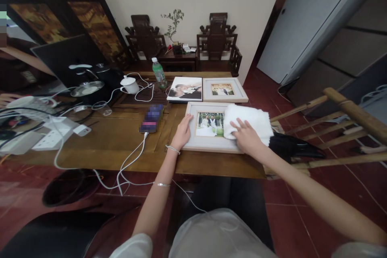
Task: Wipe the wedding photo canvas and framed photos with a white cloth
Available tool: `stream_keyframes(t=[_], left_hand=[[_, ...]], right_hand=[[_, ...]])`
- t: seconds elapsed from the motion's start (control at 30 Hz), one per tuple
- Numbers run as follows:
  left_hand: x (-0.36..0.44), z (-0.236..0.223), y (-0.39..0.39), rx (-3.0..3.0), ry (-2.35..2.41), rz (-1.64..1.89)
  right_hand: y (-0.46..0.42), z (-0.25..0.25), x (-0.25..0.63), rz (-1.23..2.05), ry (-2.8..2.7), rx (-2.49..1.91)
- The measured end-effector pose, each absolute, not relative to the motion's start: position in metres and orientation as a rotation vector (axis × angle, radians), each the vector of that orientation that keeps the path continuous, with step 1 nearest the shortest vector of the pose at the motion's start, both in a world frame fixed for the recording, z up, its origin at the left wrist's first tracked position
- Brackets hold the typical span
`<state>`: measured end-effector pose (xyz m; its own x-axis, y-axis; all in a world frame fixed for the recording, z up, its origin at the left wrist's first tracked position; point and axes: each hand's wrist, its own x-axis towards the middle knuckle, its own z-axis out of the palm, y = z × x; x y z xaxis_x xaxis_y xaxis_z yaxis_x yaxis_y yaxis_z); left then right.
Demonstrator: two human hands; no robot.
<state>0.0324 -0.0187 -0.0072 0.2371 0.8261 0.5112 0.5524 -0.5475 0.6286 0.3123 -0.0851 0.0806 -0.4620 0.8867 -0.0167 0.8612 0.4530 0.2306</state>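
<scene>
A light wooden picture frame (206,145) with a photo of two people lies face up near the table's front edge. My left hand (182,132) grips its left side, fingers along the border. A folded white towel (256,119) covers the right part of the frame and hangs past its right edge. On the towel's left part my right hand (246,137) presses down, with fingers bent over the cloth. Whatever lies beneath the towel is hidden. Just behind stand a second framed photo (240,90) and a photo album (184,96), both lying flat.
Left of the frame lies a phone (151,119) on a white charging cable. Farther back are a green-labelled bottle (159,73) and a lidded white cup (130,85). Power strips (54,133) and tangled cables fill the left side. A bamboo chair (341,117) stands at right.
</scene>
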Motion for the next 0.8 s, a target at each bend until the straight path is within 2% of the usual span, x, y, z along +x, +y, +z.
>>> stream_keyframes(t=[0.13, 0.27, 0.57, 0.8], left_hand=[[0.031, -0.006, -0.018, 2.224, 1.263, 1.193], [0.03, -0.004, -0.019, 2.229, 1.234, 1.19], [0.03, 0.0, -0.021, 2.225, 1.243, 1.18], [0.031, -0.003, -0.021, 2.242, 1.259, 1.206]], right_hand=[[-0.121, 0.091, 0.312, 0.1, 2.588, 1.423], [-0.108, 0.098, 0.317, -0.032, 2.608, 1.506], [-0.013, 0.088, 0.323, 0.089, 2.6, 1.733], [-0.059, 0.084, 0.322, 0.048, 2.65, 1.571]])
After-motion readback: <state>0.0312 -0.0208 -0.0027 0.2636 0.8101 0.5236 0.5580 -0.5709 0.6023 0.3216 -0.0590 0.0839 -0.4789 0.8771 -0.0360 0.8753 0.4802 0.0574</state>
